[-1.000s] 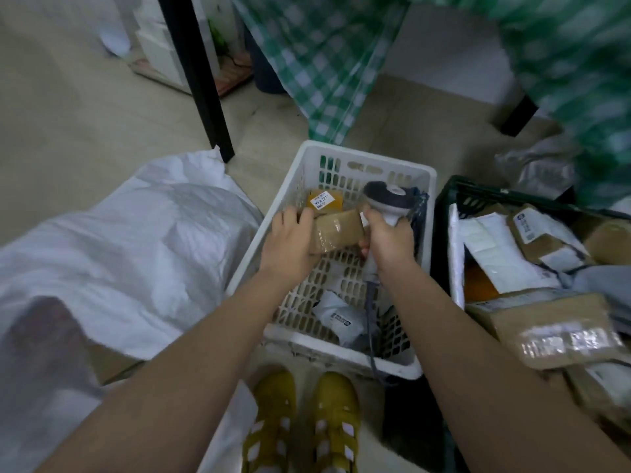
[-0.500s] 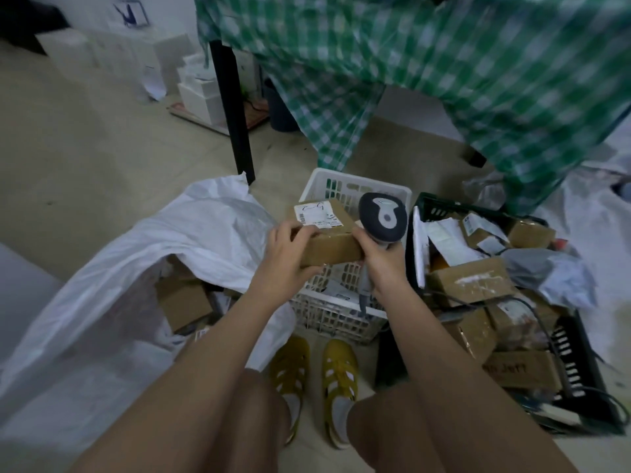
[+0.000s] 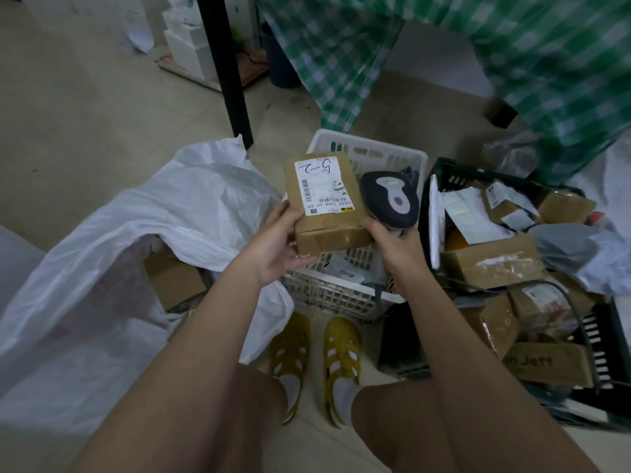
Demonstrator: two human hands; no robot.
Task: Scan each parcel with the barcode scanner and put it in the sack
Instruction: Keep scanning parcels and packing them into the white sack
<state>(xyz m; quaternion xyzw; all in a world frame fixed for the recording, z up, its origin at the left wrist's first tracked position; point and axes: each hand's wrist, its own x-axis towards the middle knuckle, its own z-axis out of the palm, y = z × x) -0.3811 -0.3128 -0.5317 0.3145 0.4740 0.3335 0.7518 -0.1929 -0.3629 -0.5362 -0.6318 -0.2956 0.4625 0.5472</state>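
- On the floor at the left, a white sack (image 3: 112, 254) was spread open.
- Above the white basket (image 3: 372, 158), a brown parcel (image 3: 324, 203) was gripped, label upward, by the left hand (image 3: 276, 247).
- Beside it, the barcode scanner (image 3: 391, 199) was clasped by the right hand (image 3: 397, 247), whose fingers touched the parcel.

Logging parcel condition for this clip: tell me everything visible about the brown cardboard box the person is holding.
The small brown cardboard box is rectangular and taped along its near edge, with slightly worn corners. A white shipping label covers much of its top face, carrying barcodes, printed numbers and a handwritten mark. The box is held above the white plastic basket, label up and tilted toward the camera. The left hand holds its left side, and the right hand, which also grips the grey barcode scanner, touches its right corner.
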